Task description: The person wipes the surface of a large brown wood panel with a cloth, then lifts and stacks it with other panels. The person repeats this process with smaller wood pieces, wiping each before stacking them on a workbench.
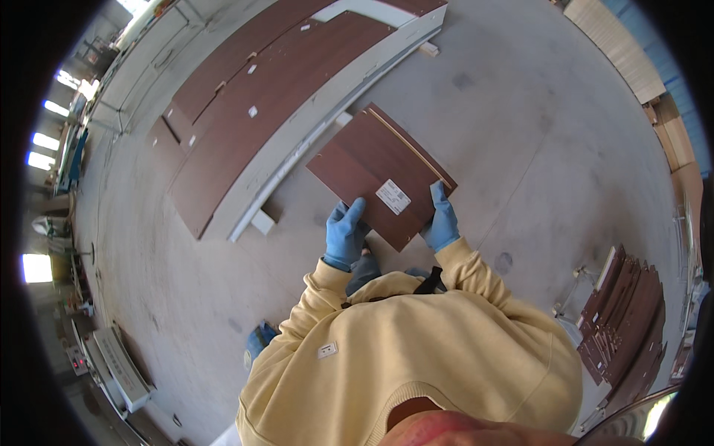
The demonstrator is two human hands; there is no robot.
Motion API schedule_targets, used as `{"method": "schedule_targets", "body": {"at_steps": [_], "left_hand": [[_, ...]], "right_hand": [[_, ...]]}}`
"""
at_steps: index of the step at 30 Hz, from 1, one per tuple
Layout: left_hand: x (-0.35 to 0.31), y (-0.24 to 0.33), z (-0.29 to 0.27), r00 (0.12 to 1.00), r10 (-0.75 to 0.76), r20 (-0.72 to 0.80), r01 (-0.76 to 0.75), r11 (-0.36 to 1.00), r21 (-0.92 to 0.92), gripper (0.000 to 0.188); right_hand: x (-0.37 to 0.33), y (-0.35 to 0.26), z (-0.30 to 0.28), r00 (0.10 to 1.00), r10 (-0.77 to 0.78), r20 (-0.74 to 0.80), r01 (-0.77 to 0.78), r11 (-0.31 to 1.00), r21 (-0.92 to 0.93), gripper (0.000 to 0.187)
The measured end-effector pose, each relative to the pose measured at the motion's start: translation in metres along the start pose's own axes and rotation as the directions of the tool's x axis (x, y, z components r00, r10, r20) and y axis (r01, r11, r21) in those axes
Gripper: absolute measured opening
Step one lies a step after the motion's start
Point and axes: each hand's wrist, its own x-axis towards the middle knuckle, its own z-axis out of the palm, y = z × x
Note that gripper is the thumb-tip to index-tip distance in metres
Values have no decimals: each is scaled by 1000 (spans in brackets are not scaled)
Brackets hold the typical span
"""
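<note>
A reddish-brown wood panel (357, 160), roughly square, is held out in front of my body above the floor. A white label (393, 197) is stuck on its upper face, and a pale groove or strip runs along its far right edge. My left hand (345, 230), in a blue glove, is closed on the near left edge with the thumb on top. At the near right edge, my right hand (442, 221), also in a blue glove, grips the panel with its thumb up on the face. The fingers beneath the panel are hidden.
Large stacked brown panels (275, 97) lie on pale blocks (262, 221) at the far left. A pile of narrower brown boards (623, 320) stands at the right. Light boards (613, 48) are at the far right, and a grey-white machine (119, 364) sits at the lower left.
</note>
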Motion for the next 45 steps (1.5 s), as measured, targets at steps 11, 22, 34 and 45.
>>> {"method": "schedule_targets", "body": {"at_steps": [11,22,34,45], "left_hand": [[311,42,89,986,-146,83,131,978,161,42],[585,25,218,996,-84,-29,81,992,-101,37],[865,77,190,948,-308,77,315,943,-108,46],[1064,44,229,940,-285,-187,251,949,-189,39]], "right_hand": [[218,-162,-1,997,-3,-72,5,1000,19,54],[514,-367,39,998,26,52,-22,998,-67,47],[858,-582,82,943,310,117,-105,616,-781,48],[1100,-611,93,920,320,-228,-320,273,-907,53]]}}
